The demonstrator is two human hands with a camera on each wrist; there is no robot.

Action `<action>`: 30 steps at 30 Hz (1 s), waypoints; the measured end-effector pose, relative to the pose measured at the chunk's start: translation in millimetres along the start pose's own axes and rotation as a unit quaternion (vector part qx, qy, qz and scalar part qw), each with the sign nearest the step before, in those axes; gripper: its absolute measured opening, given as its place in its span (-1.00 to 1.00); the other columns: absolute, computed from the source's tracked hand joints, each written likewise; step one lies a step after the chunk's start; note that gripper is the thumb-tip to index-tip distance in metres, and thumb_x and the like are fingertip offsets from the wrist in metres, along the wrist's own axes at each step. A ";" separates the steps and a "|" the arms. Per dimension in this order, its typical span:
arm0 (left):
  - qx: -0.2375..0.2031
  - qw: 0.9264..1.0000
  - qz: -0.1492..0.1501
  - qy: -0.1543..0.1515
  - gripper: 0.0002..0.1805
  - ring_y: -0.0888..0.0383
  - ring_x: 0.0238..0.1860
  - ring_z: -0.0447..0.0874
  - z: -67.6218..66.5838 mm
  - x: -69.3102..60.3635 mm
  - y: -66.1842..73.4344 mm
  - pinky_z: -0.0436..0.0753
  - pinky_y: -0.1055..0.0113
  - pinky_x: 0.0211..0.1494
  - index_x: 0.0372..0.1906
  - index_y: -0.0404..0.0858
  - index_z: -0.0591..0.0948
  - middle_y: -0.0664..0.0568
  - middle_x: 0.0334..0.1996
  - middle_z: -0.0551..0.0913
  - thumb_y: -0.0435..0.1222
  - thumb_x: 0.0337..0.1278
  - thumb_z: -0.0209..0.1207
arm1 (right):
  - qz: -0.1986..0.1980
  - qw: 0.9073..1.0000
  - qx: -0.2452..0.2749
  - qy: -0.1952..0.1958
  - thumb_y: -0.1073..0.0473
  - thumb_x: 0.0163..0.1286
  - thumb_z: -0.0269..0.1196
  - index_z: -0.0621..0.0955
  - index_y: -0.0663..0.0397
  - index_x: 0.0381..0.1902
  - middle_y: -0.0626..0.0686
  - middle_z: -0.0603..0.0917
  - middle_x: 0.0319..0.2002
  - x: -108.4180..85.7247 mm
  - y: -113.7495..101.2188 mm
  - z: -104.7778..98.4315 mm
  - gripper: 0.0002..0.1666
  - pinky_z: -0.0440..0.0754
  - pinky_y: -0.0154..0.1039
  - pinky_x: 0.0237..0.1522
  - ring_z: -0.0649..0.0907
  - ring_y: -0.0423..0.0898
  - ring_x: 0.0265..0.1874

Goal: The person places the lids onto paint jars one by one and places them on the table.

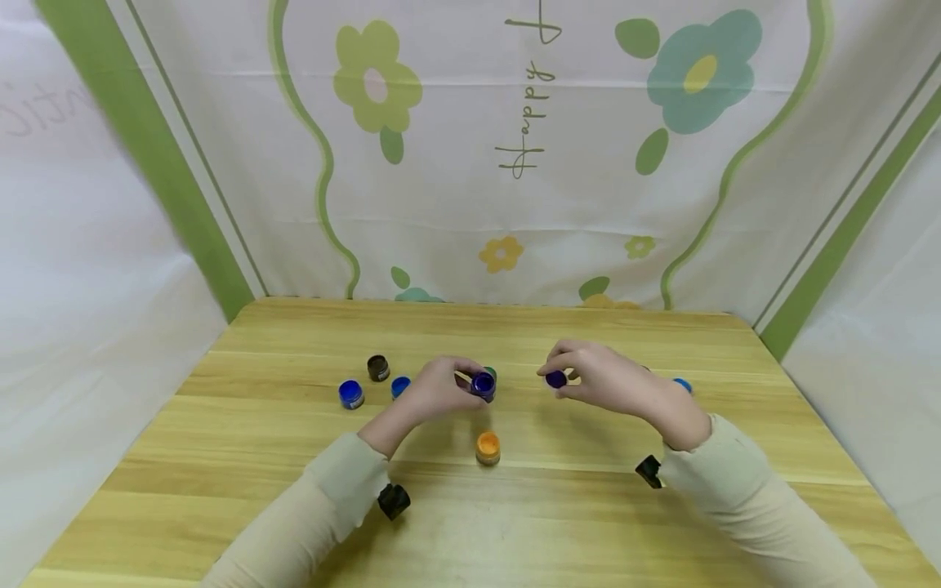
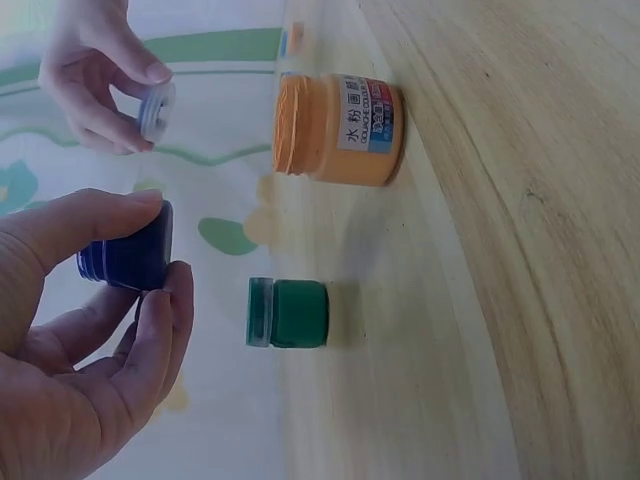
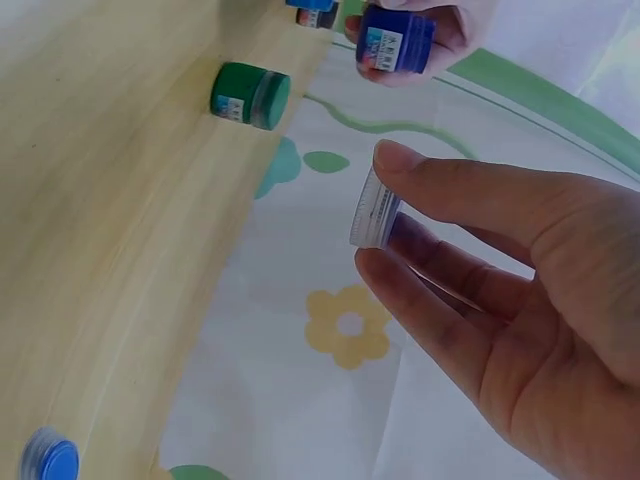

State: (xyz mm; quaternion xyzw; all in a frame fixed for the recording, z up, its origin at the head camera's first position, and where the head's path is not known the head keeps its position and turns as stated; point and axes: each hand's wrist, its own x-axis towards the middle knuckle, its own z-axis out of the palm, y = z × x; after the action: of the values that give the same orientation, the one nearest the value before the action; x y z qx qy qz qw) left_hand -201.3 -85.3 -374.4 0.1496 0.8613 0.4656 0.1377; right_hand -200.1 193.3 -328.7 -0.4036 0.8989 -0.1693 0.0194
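Note:
Above the table, my left hand [image 1: 441, 390] grips a small dark blue paint jar [image 1: 483, 387] between thumb and fingers. The jar has no lid on, and its mouth shows in the head view. To its right, my right hand [image 1: 606, 379] pinches a round lid [image 3: 375, 212], clear-rimmed and dark blue on one face, apart from the jar. A green paint jar [image 2: 290, 313] with its lid on stands on the table, mostly hidden behind the left hand's jar in the head view. Closer to me stands an orange paint jar [image 1: 488, 448], lidless.
Left of the left hand stand a blue jar [image 1: 351, 394], a dark brown or black jar [image 1: 378, 367] and another blue jar [image 1: 400, 386] partly behind that hand. Beyond the right wrist lies a blue-topped item [image 1: 684, 385], partly covered. A printed cloth [image 1: 456, 188] hangs behind the wooden table [image 1: 573, 523].

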 end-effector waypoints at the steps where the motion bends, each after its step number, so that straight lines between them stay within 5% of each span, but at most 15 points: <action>1: -0.005 1.000 -0.002 0.002 -0.46 0.13 -0.16 0.67 -0.4 0.4 -0.2 0.69 0.26 -0.13 0.17 -0.36 0.67 -0.06 -0.04 0.70 -0.38 0.02 0.52 | -0.001 1.000 0.001 0.001 0.35 0.28 0.46 0.76 0.16 0.03 0.02 0.66 -0.09 1.3 -1.0 -0.8 -0.66 0.69 -0.20 -0.18 0.68 -0.07 -0.16; 30: -0.062 0.998 0.009 0.005 -0.52 0.11 -0.14 0.73 5.1 9.6 -1.5 0.74 0.25 -0.08 0.12 -0.36 0.68 -0.05 -0.12 0.74 -0.40 0.04 0.52 | -0.065 0.996 0.060 0.001 0.37 0.32 0.43 0.74 0.20 0.09 0.05 0.65 -0.02 42.0 -24.5 -0.2 -0.63 0.71 -0.24 -0.02 0.68 -0.01 -0.03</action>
State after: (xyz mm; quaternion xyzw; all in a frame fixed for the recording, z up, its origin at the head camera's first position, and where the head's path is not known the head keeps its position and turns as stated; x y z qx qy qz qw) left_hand -208.3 -78.5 -379.3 0.1460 0.8299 0.5203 0.1385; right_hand -210.8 147.5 -316.3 -0.4595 0.8588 -0.2243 0.0318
